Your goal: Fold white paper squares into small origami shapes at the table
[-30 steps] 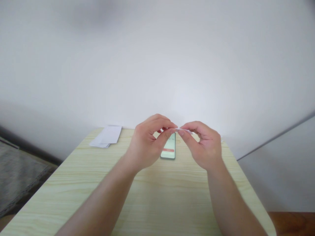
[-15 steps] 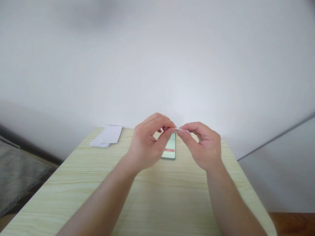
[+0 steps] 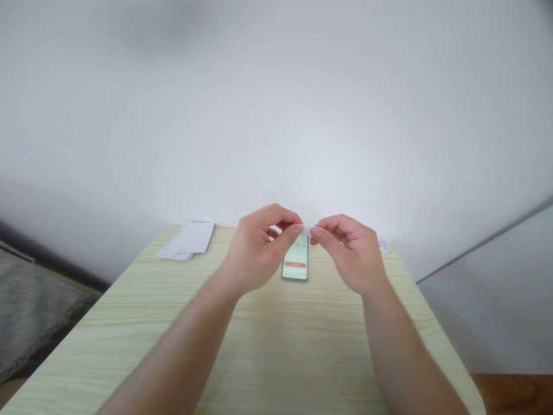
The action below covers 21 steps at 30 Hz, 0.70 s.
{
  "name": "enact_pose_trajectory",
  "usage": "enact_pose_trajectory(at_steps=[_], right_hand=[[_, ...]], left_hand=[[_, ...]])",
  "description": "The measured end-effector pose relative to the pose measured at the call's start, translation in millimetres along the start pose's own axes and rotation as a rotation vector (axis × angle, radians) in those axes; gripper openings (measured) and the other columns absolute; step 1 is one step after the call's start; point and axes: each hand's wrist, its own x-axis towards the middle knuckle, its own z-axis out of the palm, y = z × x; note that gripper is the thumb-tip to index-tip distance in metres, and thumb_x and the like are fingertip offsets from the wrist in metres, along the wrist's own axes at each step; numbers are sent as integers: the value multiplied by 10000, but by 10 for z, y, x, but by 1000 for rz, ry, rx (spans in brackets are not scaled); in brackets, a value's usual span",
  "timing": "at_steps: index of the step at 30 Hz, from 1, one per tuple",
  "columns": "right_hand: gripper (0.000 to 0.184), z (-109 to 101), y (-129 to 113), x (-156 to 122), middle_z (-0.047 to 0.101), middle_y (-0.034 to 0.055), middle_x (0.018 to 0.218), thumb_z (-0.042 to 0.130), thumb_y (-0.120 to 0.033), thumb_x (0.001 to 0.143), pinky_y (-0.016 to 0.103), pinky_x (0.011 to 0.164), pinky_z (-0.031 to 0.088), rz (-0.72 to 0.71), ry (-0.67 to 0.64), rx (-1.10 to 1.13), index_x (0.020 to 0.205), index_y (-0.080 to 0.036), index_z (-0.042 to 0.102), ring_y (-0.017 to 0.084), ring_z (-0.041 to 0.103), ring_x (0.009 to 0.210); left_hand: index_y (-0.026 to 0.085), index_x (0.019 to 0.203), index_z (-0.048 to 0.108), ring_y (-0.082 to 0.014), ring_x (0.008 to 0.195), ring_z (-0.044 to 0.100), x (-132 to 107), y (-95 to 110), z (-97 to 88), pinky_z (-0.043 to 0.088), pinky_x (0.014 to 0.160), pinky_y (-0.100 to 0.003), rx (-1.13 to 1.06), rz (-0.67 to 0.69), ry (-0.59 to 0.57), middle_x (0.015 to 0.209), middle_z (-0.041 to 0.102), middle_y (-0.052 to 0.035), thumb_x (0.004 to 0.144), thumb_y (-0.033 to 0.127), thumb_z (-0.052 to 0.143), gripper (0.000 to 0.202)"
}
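A small strip of white paper (image 3: pixel 306 230) is stretched between my two hands, above the far part of the table. My left hand (image 3: pixel 261 248) pinches its left end between thumb and fingers. Its right end is pinched the same way by my right hand (image 3: pixel 352 248). Most of the paper is hidden by the fingertips, so its full shape does not show. Below and behind the hands lies a phone (image 3: pixel 295 272), its lit screen showing digits and a red bar; the fingers and paper cover its top.
A few white paper sheets (image 3: pixel 190 239) lie overlapping at the table's far left corner. Small white paper bits (image 3: pixel 383 245) lie near the far right edge, partly behind my right hand. The wooden table (image 3: pixel 294 351) meets a white wall (image 3: pixel 276 115).
Both hands have shifted slightly, and the fingertips are a little further apart. More of the paper and the phone screen shows now. White bits on the right have come into view.
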Motion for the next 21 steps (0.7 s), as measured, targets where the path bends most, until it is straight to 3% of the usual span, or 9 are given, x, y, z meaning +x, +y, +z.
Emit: enact_pose_trajectory(at_steps=[4, 10, 18, 21], right_hand=[[235, 9, 33, 17, 752, 29, 828, 706, -439, 918, 295, 682, 532, 56, -58, 1, 880, -208, 728, 177, 685, 777], [218, -7, 42, 34, 732, 13, 770, 687, -391, 934, 262, 629, 494, 95, -99, 8, 835, -197, 702, 140, 633, 690], [256, -28, 146, 84, 673, -14, 643, 710, -425, 900, 331, 690, 590, 294, -161, 370, 797, -192, 683, 159, 672, 617], [263, -25, 148, 94, 669, -14, 636, 722, -427, 888, 318, 654, 606, 328, -166, 383, 785, -187, 694, 151, 667, 592]], left_hand=[[204, 928, 763, -163, 739, 655, 9, -27, 9, 509, 596, -258, -30, -56, -46, 851, 749, -34, 942, 372, 650, 202], [217, 1011, 751, -177, 767, 694, 3, -38, 13, 547, 672, -292, -34, -70, -36, 851, 755, -32, 926, 356, 674, 180], [223, 1031, 732, -188, 897, 692, -15, -19, -10, 567, 784, -313, -5, -10, -83, 974, 754, -34, 890, 234, 667, 155], [217, 996, 739, -187, 882, 689, -16, -12, -2, 567, 778, -313, 10, 4, -82, 965, 757, -37, 903, 256, 652, 133]])
